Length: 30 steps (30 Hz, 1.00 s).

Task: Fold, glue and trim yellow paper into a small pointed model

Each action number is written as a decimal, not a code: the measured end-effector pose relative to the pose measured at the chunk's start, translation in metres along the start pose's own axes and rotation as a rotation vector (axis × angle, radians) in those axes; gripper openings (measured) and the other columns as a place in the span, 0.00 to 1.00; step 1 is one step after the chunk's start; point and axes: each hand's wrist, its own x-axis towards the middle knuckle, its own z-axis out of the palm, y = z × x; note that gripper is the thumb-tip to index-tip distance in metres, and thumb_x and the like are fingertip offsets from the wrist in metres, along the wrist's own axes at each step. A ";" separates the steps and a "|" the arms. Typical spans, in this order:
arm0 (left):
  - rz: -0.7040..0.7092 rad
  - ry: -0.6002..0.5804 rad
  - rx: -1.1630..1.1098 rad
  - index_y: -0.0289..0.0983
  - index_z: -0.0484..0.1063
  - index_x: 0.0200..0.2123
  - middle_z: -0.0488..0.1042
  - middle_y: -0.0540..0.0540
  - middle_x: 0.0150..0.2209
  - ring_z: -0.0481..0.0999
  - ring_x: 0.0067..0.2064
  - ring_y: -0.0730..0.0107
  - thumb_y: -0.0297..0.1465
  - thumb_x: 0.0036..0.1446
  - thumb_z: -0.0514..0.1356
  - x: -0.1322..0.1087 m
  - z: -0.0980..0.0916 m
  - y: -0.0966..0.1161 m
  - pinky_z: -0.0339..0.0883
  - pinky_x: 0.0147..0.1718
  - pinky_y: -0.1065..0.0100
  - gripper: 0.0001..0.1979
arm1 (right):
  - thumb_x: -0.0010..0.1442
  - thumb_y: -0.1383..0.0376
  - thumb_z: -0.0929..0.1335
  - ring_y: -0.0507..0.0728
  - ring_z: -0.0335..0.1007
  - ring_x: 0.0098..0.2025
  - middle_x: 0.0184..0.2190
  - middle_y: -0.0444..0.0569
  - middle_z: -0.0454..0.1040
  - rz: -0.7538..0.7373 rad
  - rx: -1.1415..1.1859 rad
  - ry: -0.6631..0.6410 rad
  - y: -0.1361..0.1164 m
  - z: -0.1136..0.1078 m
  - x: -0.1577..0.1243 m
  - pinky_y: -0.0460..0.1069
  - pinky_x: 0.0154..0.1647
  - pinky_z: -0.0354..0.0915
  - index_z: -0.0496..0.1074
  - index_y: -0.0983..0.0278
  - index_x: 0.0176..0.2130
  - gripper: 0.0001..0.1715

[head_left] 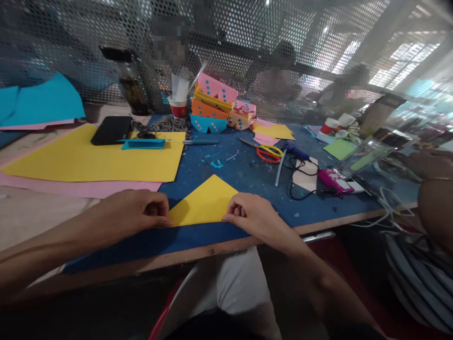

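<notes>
A yellow sheet of paper [203, 200], folded to a triangle with its peak pointing away from me, lies on the blue table mat [141, 245] near the front edge. At its left corner my left hand [143, 210] pinches the paper between thumb and curled fingers. My right hand [249, 212] has its fingers closed on the paper's lower edge toward the right and covers the right corner. Small blue paper scraps [216, 164] lie just beyond the triangle.
Scissors [269, 153], a glue gun [297, 151] and a magenta device [336, 182] lie to the right. Large yellow sheets [141, 163] bearing a black phone [112, 130] are at left. Folded paper pieces [210, 111] and a paper cup [179, 107] stand behind. A co-worker's arm [433, 189] reaches in.
</notes>
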 end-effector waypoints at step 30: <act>0.433 0.214 0.193 0.42 0.83 0.48 0.85 0.44 0.48 0.83 0.46 0.59 0.24 0.72 0.49 -0.039 0.028 0.007 0.73 0.45 0.59 0.21 | 0.71 0.64 0.81 0.53 0.74 0.37 0.35 0.42 0.82 0.003 -0.005 -0.003 -0.003 -0.001 0.000 0.50 0.41 0.60 0.80 0.61 0.38 0.11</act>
